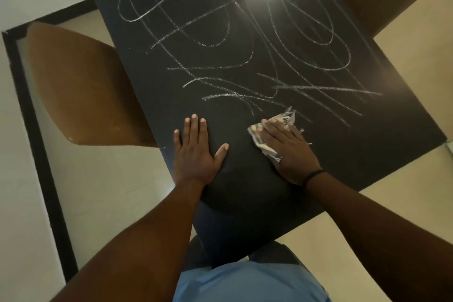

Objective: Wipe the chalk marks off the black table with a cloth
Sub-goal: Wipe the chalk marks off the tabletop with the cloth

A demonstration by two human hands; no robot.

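At the left of the frame a brown chair [83, 86] sits tucked against the black bench [367, 130]. Just left of centre, the left hand [196, 149] lies flat, fingers straight, holding nothing, probably to steady the body. To its right, the right hand [286, 152] presses the frayed cloth [282, 120] flat under straight fingers, at the lower edge of the chalk marks [232, 39] filling the upper frame. No containers show.

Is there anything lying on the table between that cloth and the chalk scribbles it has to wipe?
Nothing visible. The right hand presses the cloth flat on the black table, and the nearest chalk marks lie just beyond it across bare surface.
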